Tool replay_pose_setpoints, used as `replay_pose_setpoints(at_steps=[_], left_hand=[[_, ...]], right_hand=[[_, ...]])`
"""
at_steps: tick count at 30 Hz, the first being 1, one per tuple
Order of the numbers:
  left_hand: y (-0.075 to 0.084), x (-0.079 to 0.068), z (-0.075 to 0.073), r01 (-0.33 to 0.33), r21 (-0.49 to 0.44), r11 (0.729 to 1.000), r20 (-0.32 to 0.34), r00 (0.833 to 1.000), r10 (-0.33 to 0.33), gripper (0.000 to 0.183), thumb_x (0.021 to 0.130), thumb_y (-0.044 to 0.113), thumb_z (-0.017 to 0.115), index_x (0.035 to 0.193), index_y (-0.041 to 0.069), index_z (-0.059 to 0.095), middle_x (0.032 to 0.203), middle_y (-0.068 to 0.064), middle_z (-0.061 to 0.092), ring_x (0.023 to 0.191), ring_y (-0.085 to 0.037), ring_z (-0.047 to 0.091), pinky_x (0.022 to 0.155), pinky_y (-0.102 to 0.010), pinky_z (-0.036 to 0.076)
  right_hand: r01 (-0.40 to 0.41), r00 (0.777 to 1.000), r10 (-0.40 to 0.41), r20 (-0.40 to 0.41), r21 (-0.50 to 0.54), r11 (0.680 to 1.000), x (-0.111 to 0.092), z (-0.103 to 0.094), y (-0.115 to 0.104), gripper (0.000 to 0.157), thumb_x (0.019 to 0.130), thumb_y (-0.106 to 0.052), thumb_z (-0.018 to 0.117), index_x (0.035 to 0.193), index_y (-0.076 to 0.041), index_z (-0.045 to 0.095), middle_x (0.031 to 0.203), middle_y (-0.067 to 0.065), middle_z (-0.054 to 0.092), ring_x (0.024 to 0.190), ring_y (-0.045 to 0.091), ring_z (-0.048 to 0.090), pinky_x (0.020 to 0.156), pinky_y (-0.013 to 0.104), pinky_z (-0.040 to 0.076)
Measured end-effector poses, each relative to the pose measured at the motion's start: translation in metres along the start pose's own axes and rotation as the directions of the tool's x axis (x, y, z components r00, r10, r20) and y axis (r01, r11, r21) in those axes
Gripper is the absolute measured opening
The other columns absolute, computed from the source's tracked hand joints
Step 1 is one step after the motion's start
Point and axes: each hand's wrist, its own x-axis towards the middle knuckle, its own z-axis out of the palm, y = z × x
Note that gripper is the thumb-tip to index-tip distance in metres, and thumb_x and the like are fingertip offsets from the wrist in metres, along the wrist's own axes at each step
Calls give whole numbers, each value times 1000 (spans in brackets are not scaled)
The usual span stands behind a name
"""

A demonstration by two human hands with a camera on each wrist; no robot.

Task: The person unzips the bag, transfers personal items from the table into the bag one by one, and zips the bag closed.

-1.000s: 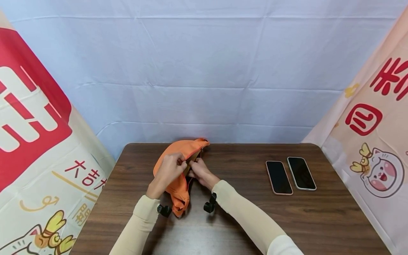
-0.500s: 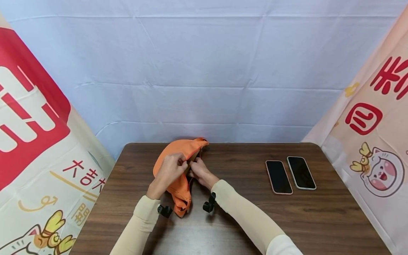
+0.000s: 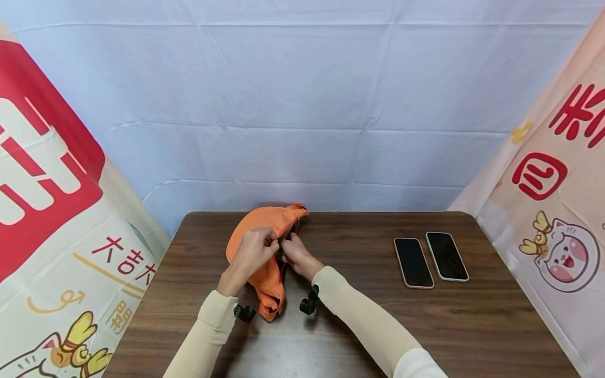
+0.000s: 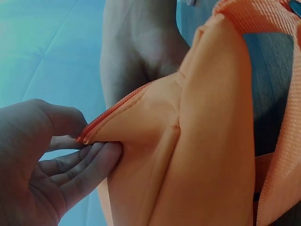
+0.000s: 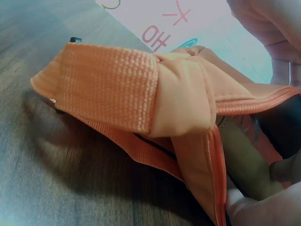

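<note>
An orange waist bag [image 3: 257,220] lies near the table's back edge, its zip undone. My left hand [image 3: 255,249] pinches the zipped edge of its mouth; in the left wrist view, the fingertips [image 4: 110,153] press the cloth just below the red-orange zip [image 4: 113,110]. My right hand [image 3: 299,252] reaches into the mouth from the right. In the right wrist view, its fingers [image 5: 287,170] and thumb are inside the opening, against a khaki surface [image 5: 242,157]. The rest of that hand's grip is hidden, and I cannot tell what it holds.
Two phones with dark screens lie side by side at the table's right: one with a pink rim [image 3: 413,263], one with a white rim [image 3: 447,257]. The bag's webbing strap [image 5: 106,87] trails toward me on the wooden table [image 3: 359,315]. Pale cloth [image 3: 302,105] hangs behind.
The bag's near strap end has shifted slightly to the right. My right wrist has drifted a little left; my left hand keeps its hold on the zipped edge.
</note>
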Motion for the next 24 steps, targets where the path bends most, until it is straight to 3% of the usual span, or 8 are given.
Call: replay_pose_setpoints(at_steps=[6, 10, 14, 21, 24], left_hand=[[-2, 0, 3, -11, -2, 1000, -4, 1000, 11, 16, 93, -1, 71, 87, 13, 67, 83, 0, 68, 69, -8, 58, 62, -25, 50], [-3, 0, 4, -33, -13, 999, -12, 999, 33, 17, 92, -3, 71, 86, 12, 67, 82, 0, 67, 68, -8, 57, 61, -25, 49], [-3, -1, 4, -50, -23, 998, -13, 999, 50, 18, 92, -3, 70, 85, 13, 66, 80, 1, 65, 67, -8, 55, 60, -25, 47], [-4, 0, 6, -46, -18, 999, -7, 999, 46, 18, 93, -3, 71, 86, 13, 66, 82, 0, 66, 67, -7, 57, 60, -24, 49], [-3, 0, 6, -31, -22, 999, 6, 1000, 31, 16, 93, -2, 71, 87, 12, 67, 83, -1, 68, 69, -7, 59, 61, -24, 51]], right_hand=[[-10, 1000, 10, -2, 2, 1000, 2, 1, 0, 50, 109, -14, 41, 157, -3, 34, 66, -5, 43, 49, 8, 33, 57, 26, 33], [-8, 1000, 8, -24, -16, 1000, 1, 1, 1, 53, 107, -11, 42, 158, -2, 32, 69, -4, 43, 51, 9, 32, 59, 26, 33], [-11, 999, 9, -34, -52, 999, 0, 0, 2, 57, 106, -10, 41, 161, -4, 27, 97, 4, 48, 65, 15, 41, 65, 30, 36], [-23, 1000, 19, -23, -158, 987, -1, -1, 4, 57, 113, -28, 45, 165, -11, 32, 146, 18, 52, 88, 21, 55, 69, 30, 45], [-29, 999, 18, -50, -218, 976, -2, 1, 4, 64, 110, -27, 45, 168, -8, 27, 163, 19, 43, 120, 28, 58, 93, 39, 52]])
